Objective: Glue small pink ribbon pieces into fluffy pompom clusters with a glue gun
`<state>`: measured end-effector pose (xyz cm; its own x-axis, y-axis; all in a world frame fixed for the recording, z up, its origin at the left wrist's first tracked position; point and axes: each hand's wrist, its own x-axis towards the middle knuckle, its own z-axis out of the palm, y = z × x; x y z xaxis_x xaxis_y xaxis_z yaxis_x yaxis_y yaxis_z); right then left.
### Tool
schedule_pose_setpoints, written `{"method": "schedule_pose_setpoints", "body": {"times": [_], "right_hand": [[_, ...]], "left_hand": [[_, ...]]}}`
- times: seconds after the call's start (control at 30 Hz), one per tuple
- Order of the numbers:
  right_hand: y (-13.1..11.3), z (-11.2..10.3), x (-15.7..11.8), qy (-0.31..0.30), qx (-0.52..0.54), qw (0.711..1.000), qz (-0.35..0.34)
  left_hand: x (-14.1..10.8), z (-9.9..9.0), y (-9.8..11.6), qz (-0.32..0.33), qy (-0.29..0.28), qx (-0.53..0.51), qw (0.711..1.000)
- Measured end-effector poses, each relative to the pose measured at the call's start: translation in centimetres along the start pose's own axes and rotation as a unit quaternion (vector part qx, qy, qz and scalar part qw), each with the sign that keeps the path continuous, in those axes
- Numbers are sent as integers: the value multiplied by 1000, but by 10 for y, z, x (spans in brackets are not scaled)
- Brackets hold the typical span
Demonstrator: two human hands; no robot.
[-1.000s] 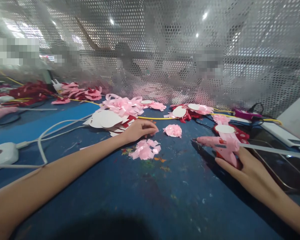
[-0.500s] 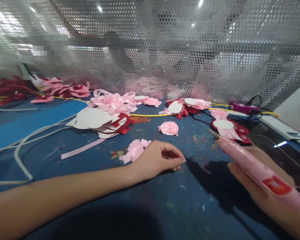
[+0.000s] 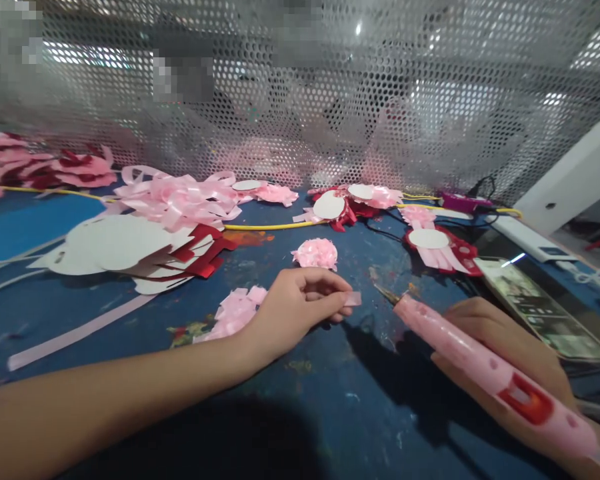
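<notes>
Between thumb and fingers, my left hand (image 3: 305, 300) pinches a small piece of pale pink ribbon (image 3: 353, 299) just above the blue table (image 3: 350, 407). My right hand (image 3: 510, 353) is closed around a pink pen-shaped tool with a pointed metal tip (image 3: 450, 343), which looks like a soldering iron or hot-tip pen. Its tip points left toward the ribbon piece, with a gap between them. Behind my left hand lies a round pink ribbon rosette (image 3: 316, 254). A heap of cut pink ribbon pieces (image 3: 233, 313) sits left of my wrist, partly hidden by it.
Stacked white and red card shapes (image 3: 110, 243) lie at left, near looped pink ribbon (image 3: 175, 197). Finished-looking rosettes with white discs (image 3: 330, 205) line the back along a yellow cable (image 3: 260, 227). A lit phone (image 3: 540, 307) lies at right. Perforated metal mesh (image 3: 290, 100) stands behind.
The view has swung right, bringing the phone's screen into sight. The tool's tip is closer to my left hand, and more of the pinched ribbon piece shows.
</notes>
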<state>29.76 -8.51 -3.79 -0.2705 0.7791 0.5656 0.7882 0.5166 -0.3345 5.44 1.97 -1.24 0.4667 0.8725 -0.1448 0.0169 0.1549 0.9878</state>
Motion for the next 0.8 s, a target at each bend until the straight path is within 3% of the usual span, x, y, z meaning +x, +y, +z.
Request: {"method": "schedule_pose_setpoints", "body": {"times": [0.1,0.3,0.8], "right_hand": [[1,0,1,-9,14,999,-50],[-4,1,4,-26,6,996,-85],[-5,2,6,-41,-18,996,-82]], "left_hand": [[-4,2,3,-2,3,3,1000],[-6,3,4,9,-8,29,1000],[-6,4,0,29,-47,74,996]]}}
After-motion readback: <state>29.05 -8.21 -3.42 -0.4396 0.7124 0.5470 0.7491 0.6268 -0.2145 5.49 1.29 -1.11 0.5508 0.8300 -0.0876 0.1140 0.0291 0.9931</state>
